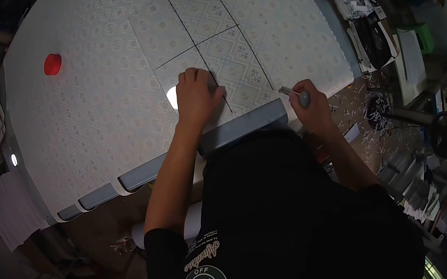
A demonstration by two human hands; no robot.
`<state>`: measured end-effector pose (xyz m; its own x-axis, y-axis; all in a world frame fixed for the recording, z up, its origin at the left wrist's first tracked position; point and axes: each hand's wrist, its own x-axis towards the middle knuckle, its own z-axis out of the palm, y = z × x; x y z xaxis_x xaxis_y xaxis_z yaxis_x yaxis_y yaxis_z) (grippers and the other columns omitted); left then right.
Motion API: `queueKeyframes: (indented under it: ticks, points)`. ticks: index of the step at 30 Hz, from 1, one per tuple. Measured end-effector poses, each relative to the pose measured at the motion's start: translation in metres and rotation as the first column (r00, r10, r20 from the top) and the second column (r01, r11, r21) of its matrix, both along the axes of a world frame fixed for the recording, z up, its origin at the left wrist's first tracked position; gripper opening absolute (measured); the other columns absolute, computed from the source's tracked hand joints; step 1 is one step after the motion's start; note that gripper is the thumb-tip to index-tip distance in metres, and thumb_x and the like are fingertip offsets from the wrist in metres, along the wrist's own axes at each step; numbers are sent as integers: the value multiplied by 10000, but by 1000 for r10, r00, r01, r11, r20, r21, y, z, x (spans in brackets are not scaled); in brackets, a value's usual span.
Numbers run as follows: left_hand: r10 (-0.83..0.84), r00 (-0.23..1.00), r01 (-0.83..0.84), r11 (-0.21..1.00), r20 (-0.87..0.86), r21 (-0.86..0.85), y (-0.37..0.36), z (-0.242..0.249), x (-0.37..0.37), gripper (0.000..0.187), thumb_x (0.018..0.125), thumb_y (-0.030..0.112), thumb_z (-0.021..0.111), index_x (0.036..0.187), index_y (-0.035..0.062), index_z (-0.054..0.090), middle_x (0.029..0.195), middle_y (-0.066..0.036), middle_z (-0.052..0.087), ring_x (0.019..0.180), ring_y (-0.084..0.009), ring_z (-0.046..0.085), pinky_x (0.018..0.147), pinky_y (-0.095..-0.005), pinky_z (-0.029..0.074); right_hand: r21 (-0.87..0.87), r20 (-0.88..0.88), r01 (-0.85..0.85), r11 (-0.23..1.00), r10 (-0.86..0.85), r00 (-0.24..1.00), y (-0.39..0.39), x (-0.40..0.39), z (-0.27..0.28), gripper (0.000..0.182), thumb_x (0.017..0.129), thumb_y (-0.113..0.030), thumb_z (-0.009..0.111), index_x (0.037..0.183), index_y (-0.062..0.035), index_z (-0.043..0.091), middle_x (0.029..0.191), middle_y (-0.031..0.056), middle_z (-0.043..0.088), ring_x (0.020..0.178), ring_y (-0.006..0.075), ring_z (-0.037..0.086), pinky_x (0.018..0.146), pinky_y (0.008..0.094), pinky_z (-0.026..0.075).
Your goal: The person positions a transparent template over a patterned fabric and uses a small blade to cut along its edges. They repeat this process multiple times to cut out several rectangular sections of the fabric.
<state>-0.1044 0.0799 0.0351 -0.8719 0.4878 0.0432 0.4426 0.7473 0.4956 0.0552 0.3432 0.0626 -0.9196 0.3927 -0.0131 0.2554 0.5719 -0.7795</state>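
Right hand [313, 104] grips a grey marker [294, 94] beside the lined patterned sheet [109, 100].

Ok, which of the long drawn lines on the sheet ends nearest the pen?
The rightmost long line; its lower end stops just left of the pen in the right hand.

A sheet [109, 100] lies across a table [245, 126], drawn lines [200, 42] crossing on it. The left hand [195, 99] rests flat on the sheet beside one line, near the table's front edge. The right hand [310, 106] sits to its right, at the sheet's near corner, gripping a marker [294, 94]. A cap [52, 64] lies well left of the left hand, farther back on the sheet. Clutter [372, 35] sits right of the table.
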Motion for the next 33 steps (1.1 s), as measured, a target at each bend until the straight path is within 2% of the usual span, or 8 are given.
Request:
queueKeyframes:
  ticks: [2,4,6,7,12,23,25,33]
  points:
    - [-45,999,44,998,-17,-51,29,1,-12,541,717,316,859,1155,69,659,1188,-159,596,1110,-377,563,943,-473,496,37,61,-37,999,35,998,1,1,-1,195,937,-195,704,1065,-79,615,820,213,694,761,390,710,652,415,536]
    - [-92,995,89,990,-26,-106,52,7,-16,646,696,353,872,1224,70,633,1194,-164,584,1111,-380,564,938,-478,503,36,166,-34,999,27,986,0,3,0,224,943,-192,726,1079,-47,623,873,162,727,796,328,734,689,382,545]
    - [-87,995,94,965,38,-243,70,16,-21,907,645,443,899,1392,83,531,1271,-195,556,1139,-396,561,929,-497,519,42,174,-40,998,32,984,0,2,-1,214,945,-213,713,1071,-67,622,887,177,724,805,370,724,690,415,549]
    - [-92,995,99,965,40,-244,75,21,-24,907,645,443,899,1392,83,531,1271,-195,556,1139,-396,561,929,-497,519,45,180,-49,998,40,983,0,1,-3,204,946,-233,700,1063,-86,621,900,192,722,815,413,714,690,449,553]
    - [-60,983,126,907,172,-402,87,28,-37,1190,623,547,922,1554,80,347,1362,-234,519,1229,-428,539,956,-529,523,4,115,-79,997,78,990,4,-2,-14,214,946,-231,696,1061,-67,620,950,192,734,875,411,720,756,450,564]
    - [-41,979,130,880,201,-457,93,28,-37,1229,615,578,924,1561,63,331,1409,-228,479,1289,-421,506,967,-571,503,1,197,-90,996,88,976,-1,-2,9,222,945,-224,679,1079,-58,618,989,209,739,916,429,716,796,473,567]
    - [-38,978,129,879,204,-458,94,29,-38,1230,616,575,925,1561,62,329,1414,-228,476,1295,-420,501,971,-576,498,6,315,-117,993,109,943,-2,1,16,219,947,-228,666,1080,-63,612,981,209,739,910,435,715,796,493,566]
    - [-29,975,128,883,221,-452,94,29,-38,1222,612,544,938,1566,92,323,1480,-253,401,1358,-458,424,988,-617,474,35,305,-65,997,51,951,-11,10,3,211,954,-236,661,1082,-82,595,941,226,726,895,458,700,780,519,561]
